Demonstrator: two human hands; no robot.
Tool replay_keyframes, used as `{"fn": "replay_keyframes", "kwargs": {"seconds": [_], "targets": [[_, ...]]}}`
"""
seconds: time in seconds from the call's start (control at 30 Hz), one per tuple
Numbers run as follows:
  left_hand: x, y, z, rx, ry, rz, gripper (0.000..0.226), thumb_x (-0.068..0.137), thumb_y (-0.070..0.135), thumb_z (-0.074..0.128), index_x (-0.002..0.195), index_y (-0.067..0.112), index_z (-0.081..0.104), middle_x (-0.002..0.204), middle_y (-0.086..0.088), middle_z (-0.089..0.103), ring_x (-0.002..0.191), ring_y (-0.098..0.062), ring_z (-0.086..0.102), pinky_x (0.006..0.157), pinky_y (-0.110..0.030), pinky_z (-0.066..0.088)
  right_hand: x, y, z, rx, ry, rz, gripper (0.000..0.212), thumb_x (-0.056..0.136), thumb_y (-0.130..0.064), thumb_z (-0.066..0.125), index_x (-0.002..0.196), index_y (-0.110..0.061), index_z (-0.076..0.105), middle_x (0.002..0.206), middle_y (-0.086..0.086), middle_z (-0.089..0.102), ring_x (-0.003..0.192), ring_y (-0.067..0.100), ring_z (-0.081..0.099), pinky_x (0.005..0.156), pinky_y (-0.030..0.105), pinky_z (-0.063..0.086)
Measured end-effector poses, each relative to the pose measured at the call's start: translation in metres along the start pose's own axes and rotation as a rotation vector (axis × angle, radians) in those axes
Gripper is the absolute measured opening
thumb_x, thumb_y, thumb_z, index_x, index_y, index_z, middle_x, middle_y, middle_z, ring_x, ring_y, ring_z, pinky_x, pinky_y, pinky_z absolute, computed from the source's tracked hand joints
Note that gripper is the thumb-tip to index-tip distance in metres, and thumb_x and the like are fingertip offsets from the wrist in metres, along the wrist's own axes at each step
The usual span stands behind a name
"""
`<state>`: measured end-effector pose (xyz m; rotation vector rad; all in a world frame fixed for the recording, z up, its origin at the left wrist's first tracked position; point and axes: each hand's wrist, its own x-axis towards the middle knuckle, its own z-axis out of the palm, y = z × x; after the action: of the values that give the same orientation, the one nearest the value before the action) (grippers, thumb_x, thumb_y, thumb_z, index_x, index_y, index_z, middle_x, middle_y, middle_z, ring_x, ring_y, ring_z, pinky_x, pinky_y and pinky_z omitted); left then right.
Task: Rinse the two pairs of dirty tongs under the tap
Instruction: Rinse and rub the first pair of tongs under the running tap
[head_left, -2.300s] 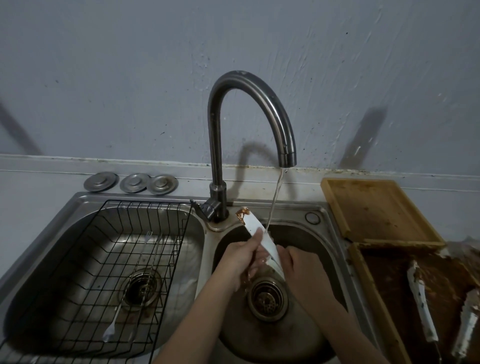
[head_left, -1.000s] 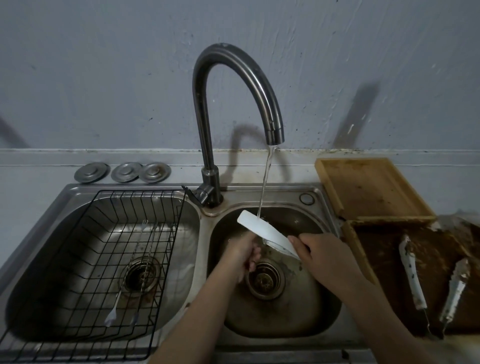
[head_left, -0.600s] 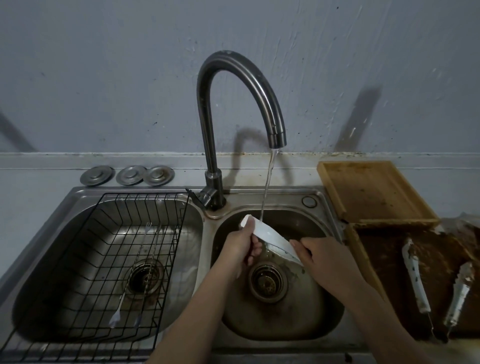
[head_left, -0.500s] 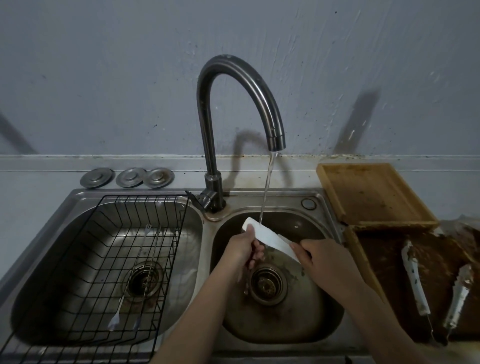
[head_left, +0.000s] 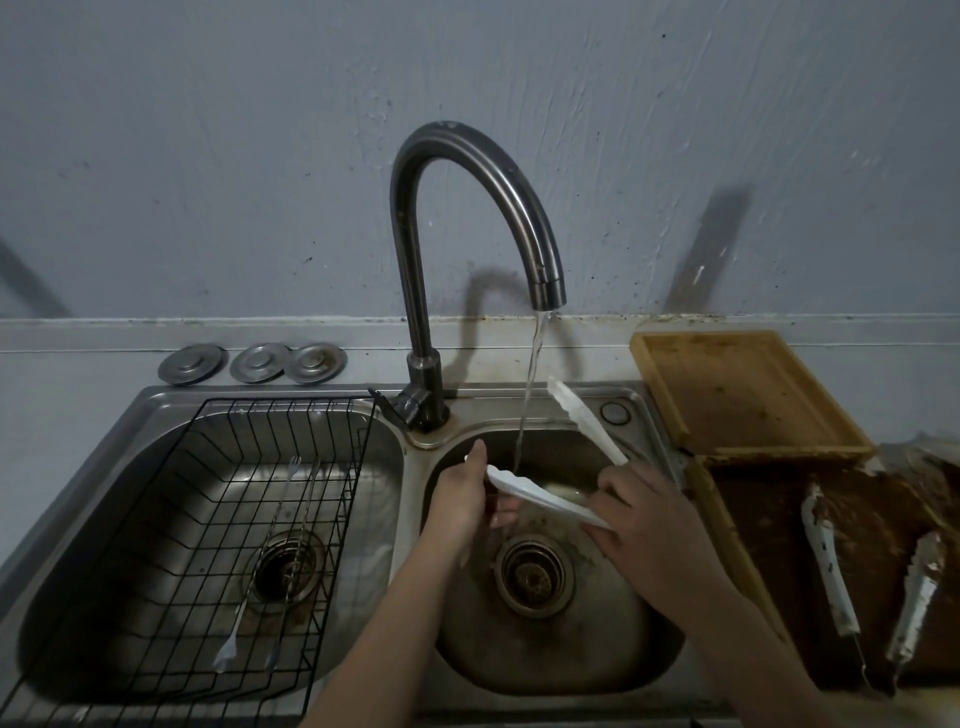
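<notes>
Looking down, I see the double sink (head_left: 644, 415) with the tap (head_left: 467, 208) running into its right basin. My right hand (head_left: 649, 525) grips white tongs (head_left: 540, 493), spread open, under the stream; my left hand (head_left: 462, 499) pinches one arm's tip. Dirty tongs (head_left: 826, 561) lie on the tray (head_left: 727, 530).

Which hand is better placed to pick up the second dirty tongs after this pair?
The right hand. The dirty tongs lie on the brown tray directly to its right, while the left hand is farther away, across the sink basin.
</notes>
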<state>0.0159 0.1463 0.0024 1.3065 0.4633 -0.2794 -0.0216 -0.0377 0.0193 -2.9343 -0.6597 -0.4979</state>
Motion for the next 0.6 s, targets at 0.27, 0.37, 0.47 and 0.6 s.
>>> {"fn": "replay_keyframes", "kwargs": {"seconds": [0.27, 0.37, 0.47, 0.6], "targets": [[0.010, 0.006, 0.005, -0.043, -0.037, 0.067, 0.048, 0.097, 0.044, 0.033, 0.084, 0.006, 0.059, 0.084, -0.018, 0.069, 0.060, -0.020, 0.068, 0.061, -0.031, 0.056, 0.003, 0.008, -0.005, 0.480, -0.039, 0.520, 0.096, 0.068, -0.036, 0.079, 0.142, -0.023, 0.019, 0.142, 0.001, 0.041, 0.122, 0.019, 0.048, 0.089, 0.032, 0.045], [0.011, 0.006, 0.011, -0.096, -0.080, 0.009, 0.041, 0.096, 0.040, 0.041, 0.092, 0.003, 0.060, 0.091, -0.019, 0.071, 0.075, -0.024, 0.070, 0.065, -0.030, 0.055, 0.004, 0.010, -0.005, 0.423, -0.095, 0.575, 0.095, 0.069, -0.039, 0.078, 0.142, -0.022, 0.020, 0.136, 0.001, 0.049, 0.117, 0.019, 0.054, 0.088, 0.031, 0.047], [0.008, 0.004, 0.020, -0.202, -0.089, -0.023, 0.029, 0.094, 0.027, 0.050, 0.101, 0.001, 0.061, 0.094, -0.016, 0.072, 0.091, -0.027, 0.068, 0.076, -0.032, 0.056, 0.003, 0.012, -0.001, 0.355, -0.131, 0.608, 0.083, 0.068, -0.045, 0.076, 0.135, -0.020, 0.033, 0.126, 0.003, 0.053, 0.111, 0.018, 0.055, 0.086, 0.032, 0.049], [0.003, -0.004, 0.030, -0.280, -0.067, -0.040, 0.027, 0.088, 0.006, 0.058, 0.114, -0.001, 0.058, 0.089, -0.009, 0.073, 0.093, -0.021, 0.068, 0.086, -0.036, 0.054, 0.003, 0.009, 0.001, 0.339, -0.144, 0.610, 0.083, 0.068, -0.040, 0.077, 0.134, -0.018, 0.032, 0.130, 0.002, 0.052, 0.115, 0.019, 0.054, 0.088, 0.033, 0.049]]}}
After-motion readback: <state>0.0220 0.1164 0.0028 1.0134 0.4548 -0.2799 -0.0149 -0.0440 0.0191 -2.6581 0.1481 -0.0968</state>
